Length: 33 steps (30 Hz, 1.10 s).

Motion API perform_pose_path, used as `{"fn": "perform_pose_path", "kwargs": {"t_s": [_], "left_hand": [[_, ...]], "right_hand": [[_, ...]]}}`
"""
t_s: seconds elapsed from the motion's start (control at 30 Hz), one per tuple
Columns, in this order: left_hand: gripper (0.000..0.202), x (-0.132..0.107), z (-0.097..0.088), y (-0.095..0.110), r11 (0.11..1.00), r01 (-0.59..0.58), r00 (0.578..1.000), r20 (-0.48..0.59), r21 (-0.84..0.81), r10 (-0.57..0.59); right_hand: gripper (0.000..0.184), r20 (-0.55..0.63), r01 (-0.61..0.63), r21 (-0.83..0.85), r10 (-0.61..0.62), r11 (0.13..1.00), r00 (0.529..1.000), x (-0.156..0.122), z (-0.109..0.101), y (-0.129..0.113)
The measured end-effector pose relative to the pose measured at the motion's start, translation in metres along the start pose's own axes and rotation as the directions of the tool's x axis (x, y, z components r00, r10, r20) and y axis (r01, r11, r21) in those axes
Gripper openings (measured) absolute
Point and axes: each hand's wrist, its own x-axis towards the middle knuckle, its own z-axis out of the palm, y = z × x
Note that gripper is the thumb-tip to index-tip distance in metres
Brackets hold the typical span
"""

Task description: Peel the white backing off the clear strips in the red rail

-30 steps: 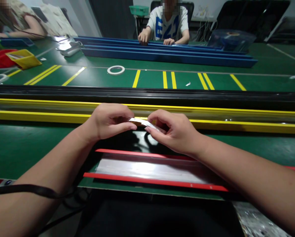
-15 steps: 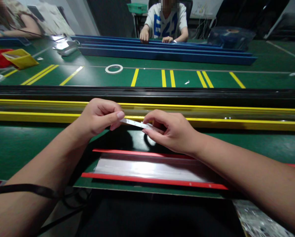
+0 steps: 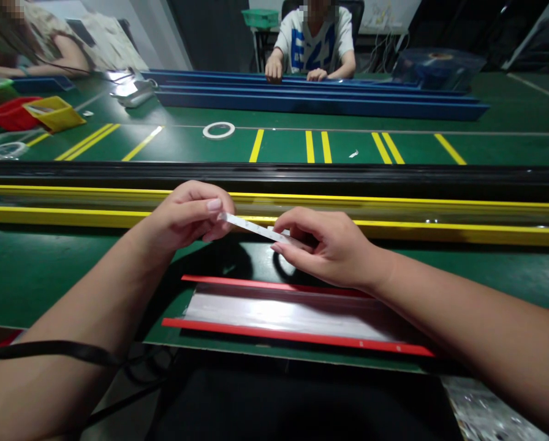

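Note:
A narrow white strip [image 3: 253, 227] with small grey marks stretches between my two hands above the bench. My left hand [image 3: 189, 214] pinches its left end between thumb and fingers. The right part of the strip lies in the closed fingers of my right hand [image 3: 329, 245], where its end is hidden. Whether it is a tape or a light strip, I cannot tell. Below the hands lies a long channel [image 3: 274, 334] with red edges and a shiny pale middle. My right forearm covers part of it.
Behind my hands run a yellow-edged profile [image 3: 462, 233] and a black bar [image 3: 274, 171]. Farther back are a roll of white tape [image 3: 219, 130], yellow tape marks [image 3: 310, 147], blue channels [image 3: 320, 105] and a yellow bin [image 3: 56, 114]. A person [image 3: 318, 43] sits opposite; another sits at left.
The view has shifted slightly, so the scene sits a little farther right. My left thumb and fingers have changed position at the strip's end, and more of the strip shows between the hands.

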Motion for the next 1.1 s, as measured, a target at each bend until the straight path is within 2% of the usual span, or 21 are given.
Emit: {"fn": "perform_pose_path", "kwargs": {"t_s": [0.13,0.53,0.87,1.1], "left_hand": [[0.03,0.004,0.003,0.004,0.997,0.009,1.0,0.031,-0.071,-0.006],[0.025,0.003,0.0,0.0,0.994,0.031,0.998,0.049,-0.106,-0.026],[0.026,-0.001,-0.002,-0.003,1.0,0.02,1.0,0.019,-0.021,-0.019],[0.037,0.0,-0.004,-0.005,1.0,-0.023,0.998,0.051,-0.014,0.023]], "right_hand": [[0.015,-0.006,0.018,-0.019,-0.018,1.0,1.0,0.0,0.0,0.001],[0.016,0.046,-0.032,-0.01,0.033,0.999,0.998,0.0,-0.001,0.003],[0.016,0.114,-0.102,0.041,0.096,0.994,0.989,0.002,-0.002,0.002],[0.018,0.127,-0.104,0.065,0.095,0.992,0.987,0.002,-0.001,0.003]]}}
